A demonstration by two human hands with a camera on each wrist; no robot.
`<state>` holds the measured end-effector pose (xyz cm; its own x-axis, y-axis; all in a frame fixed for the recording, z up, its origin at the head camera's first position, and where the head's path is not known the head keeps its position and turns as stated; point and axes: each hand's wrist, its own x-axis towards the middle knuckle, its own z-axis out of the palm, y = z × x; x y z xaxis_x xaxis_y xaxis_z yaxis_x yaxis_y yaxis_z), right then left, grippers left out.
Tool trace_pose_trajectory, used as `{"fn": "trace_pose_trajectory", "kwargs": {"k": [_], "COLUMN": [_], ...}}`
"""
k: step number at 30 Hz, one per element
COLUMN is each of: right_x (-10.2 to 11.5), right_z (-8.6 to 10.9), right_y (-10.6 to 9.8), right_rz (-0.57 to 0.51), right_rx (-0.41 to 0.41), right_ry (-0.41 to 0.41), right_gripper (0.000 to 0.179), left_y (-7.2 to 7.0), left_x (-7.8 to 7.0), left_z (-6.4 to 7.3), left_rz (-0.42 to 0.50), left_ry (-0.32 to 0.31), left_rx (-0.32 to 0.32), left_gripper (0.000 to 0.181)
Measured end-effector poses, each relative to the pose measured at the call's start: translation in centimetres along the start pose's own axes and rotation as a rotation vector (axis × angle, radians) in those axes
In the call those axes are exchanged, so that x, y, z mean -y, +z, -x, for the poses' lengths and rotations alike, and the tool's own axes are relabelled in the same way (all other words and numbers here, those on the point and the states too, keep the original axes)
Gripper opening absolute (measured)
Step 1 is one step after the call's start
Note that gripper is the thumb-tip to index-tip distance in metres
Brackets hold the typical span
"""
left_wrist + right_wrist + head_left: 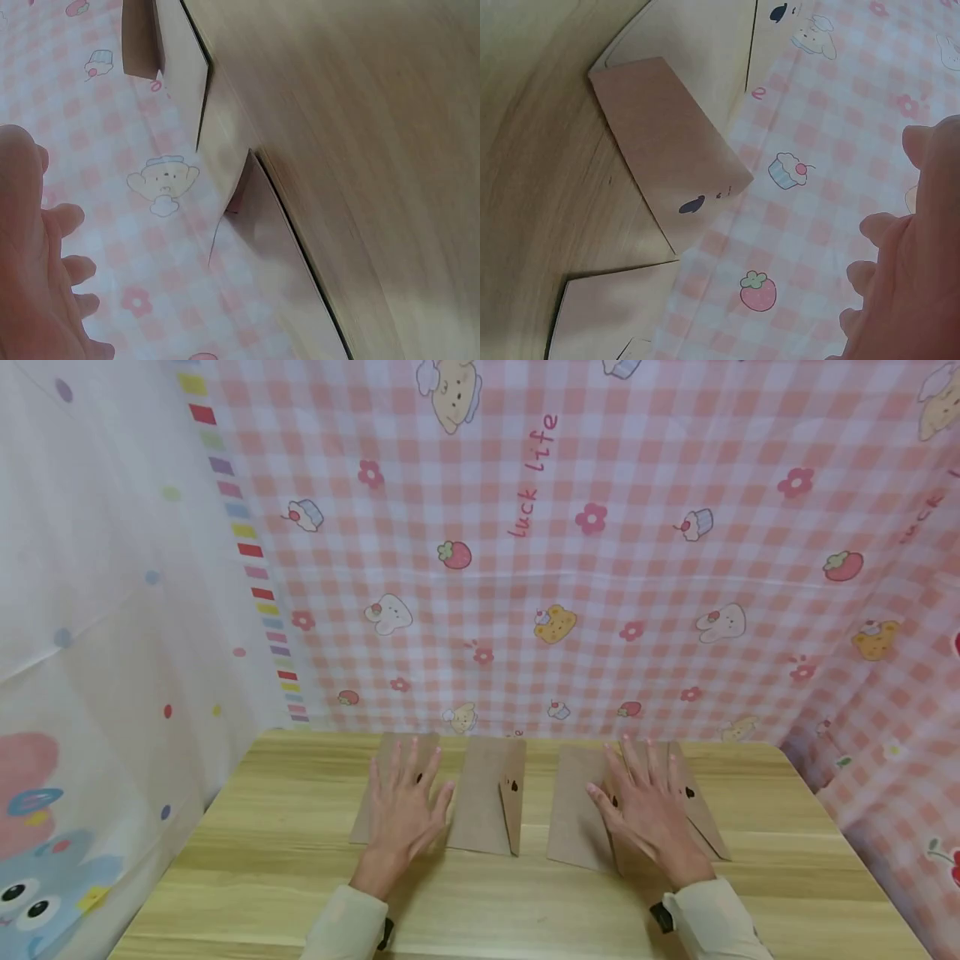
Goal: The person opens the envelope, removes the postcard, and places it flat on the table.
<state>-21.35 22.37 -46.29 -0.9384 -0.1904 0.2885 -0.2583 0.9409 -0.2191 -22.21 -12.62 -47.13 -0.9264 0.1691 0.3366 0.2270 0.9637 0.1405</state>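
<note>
Several brown paper envelopes lie in a row on the wooden table. My left hand [408,810], fingers spread, is over the leftmost envelope [363,827] and partly hides it. To its right is a second envelope [480,802] with its flap [512,818] lifted. My right hand [651,802], also spread, is over the third envelope [573,810] and the rightmost envelope [708,831]. Small black marks show on the flaps. In the wrist views, the left hand [34,262] and right hand [911,270] appear above the tabletop, holding nothing. A raised flap [660,142] shows in the right wrist view.
The light wooden table [525,910] has its back edge against a pink checked cloth [510,585] with cartoon prints. A white printed cloth [120,610] hangs at the left, and more checked cloth [885,710] hangs at the right.
</note>
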Motion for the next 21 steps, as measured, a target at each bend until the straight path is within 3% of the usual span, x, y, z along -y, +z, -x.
{"fn": "trace_pose_trajectory", "kwargs": {"k": [9,21], "right_x": [0.1,-0.3], "right_z": [-0.1,0.2], "right_y": [0.1,-0.4], "right_rz": [0.009,-0.04], "right_rx": [0.023,0.028], "right_ry": [0.0,-0.048], "right_gripper": [0.075,0.067], "left_y": [0.0,0.3], "left_x": [-1.0,-2.8], "left_z": [-0.1,-0.3], "left_rz": [-0.027,0.018], "left_ry": [0.012,0.039], "left_rx": [0.028,0.033], "left_gripper": [0.059,0.058]}}
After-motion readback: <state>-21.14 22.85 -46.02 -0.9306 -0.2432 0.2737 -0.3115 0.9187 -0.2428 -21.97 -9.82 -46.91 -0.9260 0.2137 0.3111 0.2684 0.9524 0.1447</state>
